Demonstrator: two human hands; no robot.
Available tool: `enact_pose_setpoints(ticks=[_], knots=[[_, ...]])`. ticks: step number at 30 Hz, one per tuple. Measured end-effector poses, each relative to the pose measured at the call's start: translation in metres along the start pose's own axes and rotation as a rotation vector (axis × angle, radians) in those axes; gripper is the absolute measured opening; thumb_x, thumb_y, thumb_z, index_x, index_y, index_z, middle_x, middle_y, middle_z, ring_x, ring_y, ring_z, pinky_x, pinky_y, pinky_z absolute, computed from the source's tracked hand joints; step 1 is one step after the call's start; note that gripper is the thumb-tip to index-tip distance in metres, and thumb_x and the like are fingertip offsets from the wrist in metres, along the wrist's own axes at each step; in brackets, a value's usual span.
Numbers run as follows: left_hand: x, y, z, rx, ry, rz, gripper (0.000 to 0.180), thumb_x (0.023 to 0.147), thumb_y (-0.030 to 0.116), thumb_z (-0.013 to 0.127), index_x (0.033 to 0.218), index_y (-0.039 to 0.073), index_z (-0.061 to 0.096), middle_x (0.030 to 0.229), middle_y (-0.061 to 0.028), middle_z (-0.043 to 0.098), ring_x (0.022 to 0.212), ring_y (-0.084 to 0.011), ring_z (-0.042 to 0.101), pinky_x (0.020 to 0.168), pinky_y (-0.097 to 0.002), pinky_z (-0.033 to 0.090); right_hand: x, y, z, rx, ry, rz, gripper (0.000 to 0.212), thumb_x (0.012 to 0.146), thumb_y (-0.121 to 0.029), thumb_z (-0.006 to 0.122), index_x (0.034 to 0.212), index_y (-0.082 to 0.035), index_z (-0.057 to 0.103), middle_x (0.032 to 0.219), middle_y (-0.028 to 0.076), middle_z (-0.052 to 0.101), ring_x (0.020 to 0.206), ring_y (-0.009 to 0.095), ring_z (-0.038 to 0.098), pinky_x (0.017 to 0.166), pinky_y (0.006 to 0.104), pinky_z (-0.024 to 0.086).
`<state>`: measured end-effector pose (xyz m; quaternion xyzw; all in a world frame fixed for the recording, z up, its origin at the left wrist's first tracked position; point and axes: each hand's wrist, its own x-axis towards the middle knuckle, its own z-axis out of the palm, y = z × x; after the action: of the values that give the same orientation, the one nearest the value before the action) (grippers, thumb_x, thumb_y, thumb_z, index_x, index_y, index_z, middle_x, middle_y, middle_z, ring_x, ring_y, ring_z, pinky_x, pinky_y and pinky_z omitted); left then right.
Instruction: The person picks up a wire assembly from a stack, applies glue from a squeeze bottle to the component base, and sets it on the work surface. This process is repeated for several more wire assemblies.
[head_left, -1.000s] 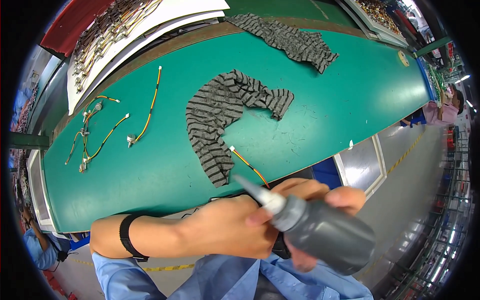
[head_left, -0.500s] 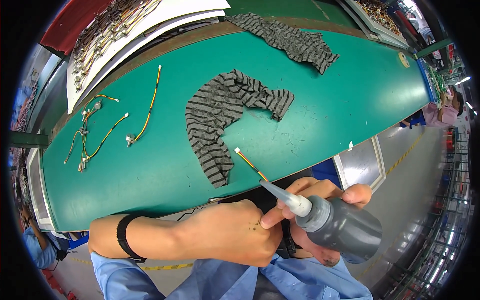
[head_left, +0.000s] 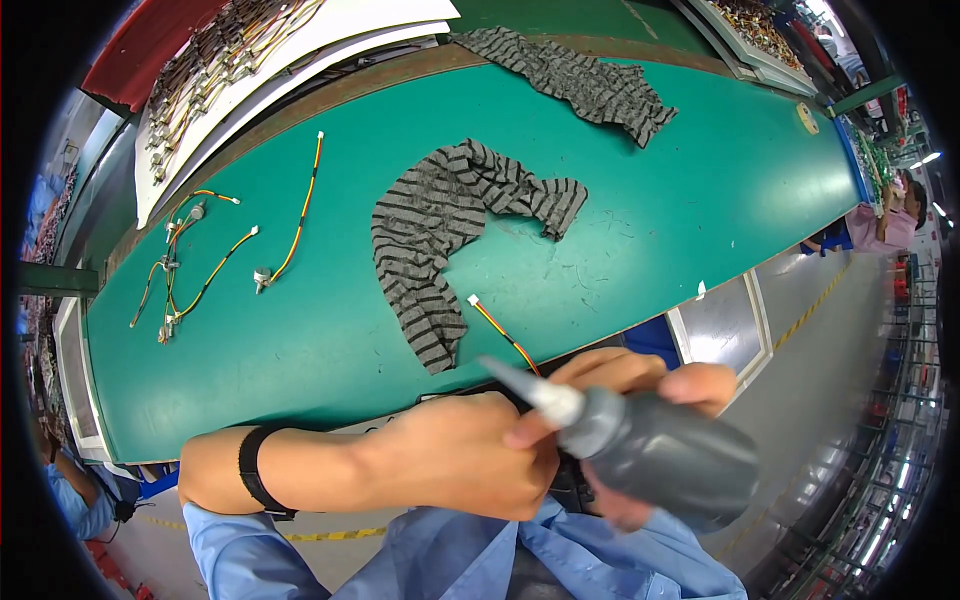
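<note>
My right hand (head_left: 640,375) is wrapped round a squeeze bottle (head_left: 675,455) of dark grey stuff, with a pale tapered nozzle pointing left. The bottle is blurred by motion. My left hand (head_left: 475,450) is a fist beside the nozzle, its back upward; what its fingers hold is hidden. A thin red, yellow and black cable (head_left: 505,337) with a white plug sticks up beyond the hands; its lower end disappears behind them. Past the plug, a grey and black striped cloth sleeve (head_left: 425,220) lies curved on the green table (head_left: 330,350).
Several cables with small metal parts (head_left: 168,265) lie on the left, near a single cable (head_left: 307,200). A second striped sleeve (head_left: 580,80) rests at the far edge. White boards (head_left: 165,170) carry many more cables. A framed panel (head_left: 725,320) stands beyond the table's right edge.
The bottle has shifted a little left, and its nozzle tip has swung left, away from the cable. My left hand and the cable have barely moved.
</note>
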<state>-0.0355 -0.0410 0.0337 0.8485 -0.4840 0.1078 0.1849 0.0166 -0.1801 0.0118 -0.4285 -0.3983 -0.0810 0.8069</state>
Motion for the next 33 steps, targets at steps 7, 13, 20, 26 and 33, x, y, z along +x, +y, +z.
enact_pose_setpoints(ticks=[7, 13, 20, 26, 33], knots=[[0.006, -0.001, -0.004, 0.239, -0.224, 0.106, 0.013, 0.062, 0.017, 0.059, 0.052, 0.013, 0.051, 0.052, 0.0029, 0.045, 0.057, -0.0139, 0.048, 0.051, -0.0262, 0.034, -0.006, -0.007, 0.001, -0.116, -0.025, 0.141, 0.065, 0.08, -0.035, 0.073, 0.116, -0.001, 0.031, 0.076, 0.024, 0.061, 0.07, 0.031, 0.066, 0.059, 0.0367, 0.055], [0.004, -0.004, -0.002, 0.19, -0.181, -0.005, 0.013, 0.062, 0.018, 0.059, 0.052, 0.014, 0.051, 0.05, 0.0024, 0.044, 0.059, -0.014, 0.05, 0.052, -0.0252, 0.035, -0.009, -0.014, 0.002, -0.002, 0.088, 0.232, 0.061, 0.082, -0.035, 0.07, 0.117, -0.005, 0.031, 0.08, 0.026, 0.062, 0.071, 0.033, 0.066, 0.065, 0.0394, 0.054], [0.005, -0.01, 0.003, 0.097, 0.084, -0.051, 0.015, 0.061, 0.021, 0.059, 0.049, 0.016, 0.051, 0.049, 0.0036, 0.043, 0.053, -0.0144, 0.05, 0.049, -0.0258, 0.034, 0.004, -0.001, 0.001, 0.209, 0.148, 0.234, 0.063, 0.082, -0.035, 0.07, 0.122, -0.01, 0.028, 0.088, 0.025, 0.059, 0.061, 0.034, 0.065, 0.069, 0.0454, 0.055], [-0.004, 0.009, -0.005, 0.22, -0.158, -0.156, 0.017, 0.062, 0.024, 0.058, 0.049, 0.015, 0.052, 0.054, -0.0007, 0.045, 0.061, -0.0108, 0.051, 0.052, -0.0288, 0.037, 0.013, -0.017, -0.009, 0.619, 0.224, 0.383, 0.071, 0.082, -0.038, 0.07, 0.128, -0.012, 0.021, 0.089, 0.02, 0.057, 0.063, 0.032, 0.065, 0.069, 0.0458, 0.056], [0.025, 0.011, 0.015, -0.075, -0.363, 0.103, 0.022, 0.057, 0.026, 0.063, 0.071, 0.012, 0.072, 0.067, -0.0112, 0.066, 0.077, -0.0316, 0.065, 0.063, -0.0402, 0.052, 0.0, -0.021, -0.028, 0.196, 0.061, 0.783, 0.101, 0.077, -0.049, 0.069, 0.14, 0.008, 0.014, 0.114, 0.025, 0.054, 0.085, 0.032, 0.062, 0.08, 0.0431, 0.05]])
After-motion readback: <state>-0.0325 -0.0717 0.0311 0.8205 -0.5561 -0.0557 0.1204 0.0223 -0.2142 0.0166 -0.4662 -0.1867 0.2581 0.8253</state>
